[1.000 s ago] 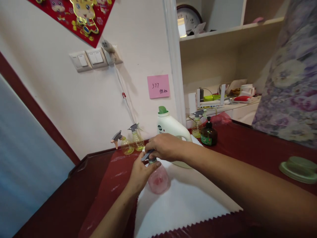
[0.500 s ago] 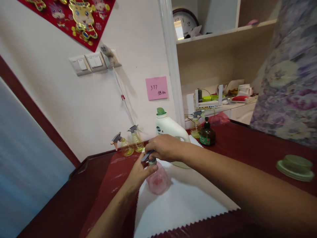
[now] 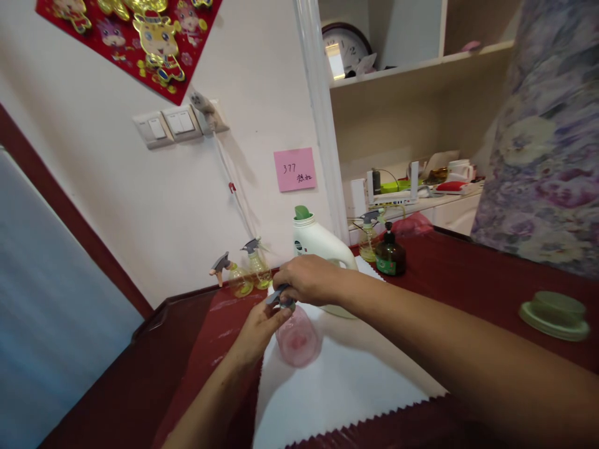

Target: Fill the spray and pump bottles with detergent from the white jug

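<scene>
Pink shows below the two hands: a bottle (image 3: 298, 342) is stood upright on a white sheet (image 3: 346, 386), near a pale jug (image 3: 312, 242) with its mouth uncovered. The bottle's neck appears to be held by the left hand (image 3: 259, 324), its thumb laid at the collar and its fingers curled narrowly behind. Above, a grey spray head (image 3: 276, 295) is gripped by the bent fingers of the right hand (image 3: 309, 280). The step in hand is judged to be the working of the spray head at the neck; whether it is being tightened or loosened cannot be told. For any further turn, the bottle would need to be kept steady and the head gripped squarely. Most of the head and its join with the neck are hidden by fingers, the jug's middle is covered by the right hand, and the liquid level cannot be made out.
</scene>
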`<state>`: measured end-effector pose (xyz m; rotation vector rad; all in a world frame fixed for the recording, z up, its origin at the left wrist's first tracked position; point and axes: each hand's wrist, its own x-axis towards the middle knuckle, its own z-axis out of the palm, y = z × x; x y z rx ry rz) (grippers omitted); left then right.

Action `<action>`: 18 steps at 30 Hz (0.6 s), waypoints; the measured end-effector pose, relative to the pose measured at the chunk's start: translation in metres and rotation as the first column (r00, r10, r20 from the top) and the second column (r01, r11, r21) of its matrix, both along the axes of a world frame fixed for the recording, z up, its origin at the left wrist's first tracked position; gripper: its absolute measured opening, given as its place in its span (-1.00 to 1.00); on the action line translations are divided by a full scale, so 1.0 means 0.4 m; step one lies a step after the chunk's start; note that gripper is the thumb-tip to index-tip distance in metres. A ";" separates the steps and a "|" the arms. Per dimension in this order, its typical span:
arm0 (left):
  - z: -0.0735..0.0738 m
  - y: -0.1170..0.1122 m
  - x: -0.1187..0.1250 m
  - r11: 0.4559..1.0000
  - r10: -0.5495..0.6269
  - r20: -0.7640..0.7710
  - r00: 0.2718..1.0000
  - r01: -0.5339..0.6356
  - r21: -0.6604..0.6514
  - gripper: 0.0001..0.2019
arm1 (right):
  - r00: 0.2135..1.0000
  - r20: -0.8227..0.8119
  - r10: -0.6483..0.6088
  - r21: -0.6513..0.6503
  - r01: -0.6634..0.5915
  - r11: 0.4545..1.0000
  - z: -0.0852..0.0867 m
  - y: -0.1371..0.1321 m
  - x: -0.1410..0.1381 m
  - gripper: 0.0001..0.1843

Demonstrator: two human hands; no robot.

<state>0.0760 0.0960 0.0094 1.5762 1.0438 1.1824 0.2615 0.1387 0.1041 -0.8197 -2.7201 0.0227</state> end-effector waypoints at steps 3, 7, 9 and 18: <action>0.002 -0.009 0.016 1.000 0.021 0.014 1.000 -0.021 0.009 -0.62 | 1.000 -0.019 -0.002 0.010 0.002 1.000 0.003 -0.001 0.007 -0.86; 0.002 -0.011 0.026 0.998 0.062 0.021 0.998 -0.062 0.021 -0.65 | 0.986 -0.166 -0.007 0.099 0.024 0.995 -0.018 -0.047 0.035 -0.65; -0.001 -0.008 0.021 0.997 0.066 0.022 0.998 -0.067 0.024 -0.67 | 0.935 -0.355 -0.021 0.108 0.064 0.992 -0.056 -0.095 0.052 -0.57; -0.001 -0.020 0.002 0.997 0.080 0.012 0.997 -0.080 -0.002 -0.67 | 0.789 -0.332 -0.517 -0.549 0.283 0.786 -0.310 -0.205 0.064 -0.39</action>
